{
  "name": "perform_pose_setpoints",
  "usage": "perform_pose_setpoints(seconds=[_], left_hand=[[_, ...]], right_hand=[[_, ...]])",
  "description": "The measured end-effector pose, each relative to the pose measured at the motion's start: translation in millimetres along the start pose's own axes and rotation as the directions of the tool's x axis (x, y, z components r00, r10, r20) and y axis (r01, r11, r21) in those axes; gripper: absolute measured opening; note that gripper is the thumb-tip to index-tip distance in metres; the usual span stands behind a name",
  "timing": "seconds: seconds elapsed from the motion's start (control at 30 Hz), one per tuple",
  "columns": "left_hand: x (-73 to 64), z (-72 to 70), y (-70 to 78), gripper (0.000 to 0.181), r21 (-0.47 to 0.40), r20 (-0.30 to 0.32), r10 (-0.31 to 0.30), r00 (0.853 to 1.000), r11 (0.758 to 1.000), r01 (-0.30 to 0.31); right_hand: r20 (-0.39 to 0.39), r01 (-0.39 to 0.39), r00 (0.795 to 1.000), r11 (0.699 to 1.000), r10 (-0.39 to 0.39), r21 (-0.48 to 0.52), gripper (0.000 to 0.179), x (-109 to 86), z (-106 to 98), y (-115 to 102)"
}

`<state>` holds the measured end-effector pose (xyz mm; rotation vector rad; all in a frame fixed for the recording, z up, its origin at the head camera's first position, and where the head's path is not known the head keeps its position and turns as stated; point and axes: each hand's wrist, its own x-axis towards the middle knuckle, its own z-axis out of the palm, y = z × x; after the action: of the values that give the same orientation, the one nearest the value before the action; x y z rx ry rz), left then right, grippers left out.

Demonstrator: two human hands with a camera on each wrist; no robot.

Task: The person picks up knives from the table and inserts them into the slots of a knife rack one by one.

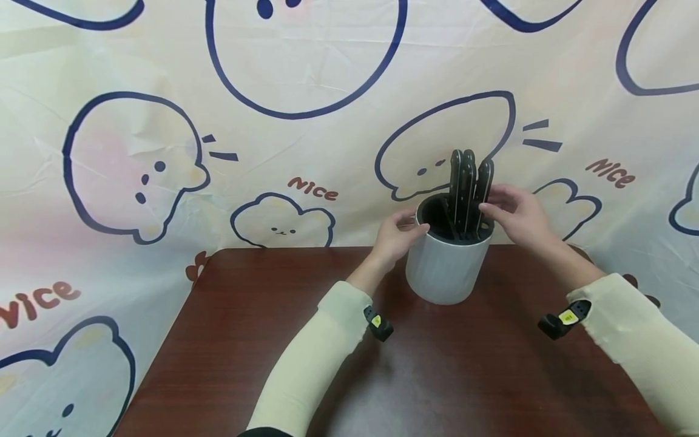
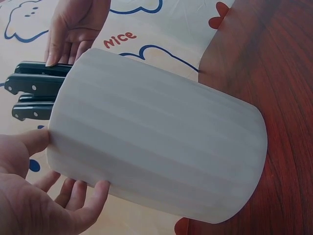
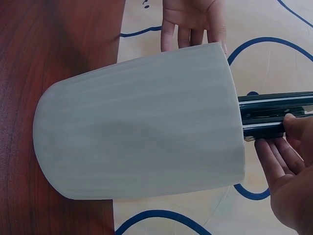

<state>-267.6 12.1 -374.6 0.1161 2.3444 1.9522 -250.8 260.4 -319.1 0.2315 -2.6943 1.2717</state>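
A white ribbed knife holder (image 1: 445, 273) with a dark inside stands upright near the table's back edge. Several knives with black riveted handles (image 1: 463, 182) stick up out of its right part; their blades are hidden inside. My left hand (image 1: 394, 235) holds the holder's left side at the rim, thumb near the top edge and fingers along the wall in the left wrist view. With my right hand (image 1: 519, 212) I pinch the rightmost knife (image 1: 484, 182) low on its handle, just above the rim; in the right wrist view the thumb rests on the handle (image 3: 264, 130).
The dark reddish-brown wooden table (image 1: 262, 340) lies under both arms. Directly behind it hangs a pale cloth (image 1: 306, 145) printed with cartoon outlines. Black devices (image 1: 378, 323) are strapped at both wrists over cream sleeves.
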Motion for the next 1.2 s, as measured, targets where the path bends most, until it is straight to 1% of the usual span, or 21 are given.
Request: perform_pose_setpoints(seconds=[0.27,0.4,0.5,0.6,0.67,0.73,0.87,0.93,1.0,1.07,1.13,1.2], left_hand=[[0.2,-0.9,0.9,0.053,0.006,0.009,-0.005,1.0,1.0,0.005],[2.5,-3.0,0.5,0.054,0.021,0.038,0.001,0.999,1.0,-0.002],[4.5,-7.2,0.8,0.052,0.039,0.072,0.004,0.997,0.999,-0.007],[7.1,-17.8,1.9,0.049,0.104,0.089,0.023,0.996,0.994,-0.032],[7.7,-30.5,2.5,0.049,0.17,0.102,0.047,0.994,0.983,-0.064],[7.6,-47.3,3.1,0.049,0.241,0.129,0.08,0.988,0.964,-0.109],[0.8,-90.6,8.1,0.049,0.357,0.199,0.139,0.97,0.912,-0.204],[-4.9,-113.8,13.0,0.051,0.41,0.219,0.154,0.964,0.882,-0.234],[-12.1,-136.9,18.6,0.054,0.474,0.212,0.154,0.965,0.847,-0.24],[-19.0,-159.9,22.5,0.057,0.521,0.204,0.153,0.967,0.819,-0.239],[-25.6,-182.2,25.1,0.059,0.578,0.181,0.145,0.973,0.784,-0.225],[-32.6,-205.0,24.9,0.061,0.634,0.154,0.144,0.977,0.745,-0.21]], right_hand=[[0.025,0.003,1.0,1.0,-0.003,0.014,0.058,0.8,-1.7,0.0],[0.052,0.008,0.999,1.0,-0.008,0.004,0.056,0.7,-4.3,0.0],[0.083,0.012,0.997,1.0,-0.011,-0.015,0.055,1.2,-8.9,0.9],[0.114,0.013,0.993,0.999,-0.009,-0.037,0.055,1.5,-15.6,1.0],[0.133,0.014,0.991,0.998,-0.006,-0.06,0.055,0.6,-21.3,0.0],[0.139,0.016,0.99,0.994,-0.001,-0.108,0.055,-1.4,-28.3,-1.5],[0.129,0.057,0.991,0.973,-0.029,-0.224,0.055,-8.3,-46.4,-4.6],[0.123,0.088,0.991,0.958,-0.056,-0.272,0.056,-12.7,-57.2,-2.6],[0.123,0.118,0.989,0.946,-0.084,-0.302,0.057,-17.4,-68.9,2.5],[0.129,0.126,0.988,0.932,-0.087,-0.341,0.062,-21.2,-80.1,9.7],[0.13,0.128,0.988,0.908,-0.082,-0.4,0.067,-26.0,-90.8,17.7],[0.133,0.13,0.988,0.877,-0.077,-0.462,0.072,-31.0,-99.5,26.3]])
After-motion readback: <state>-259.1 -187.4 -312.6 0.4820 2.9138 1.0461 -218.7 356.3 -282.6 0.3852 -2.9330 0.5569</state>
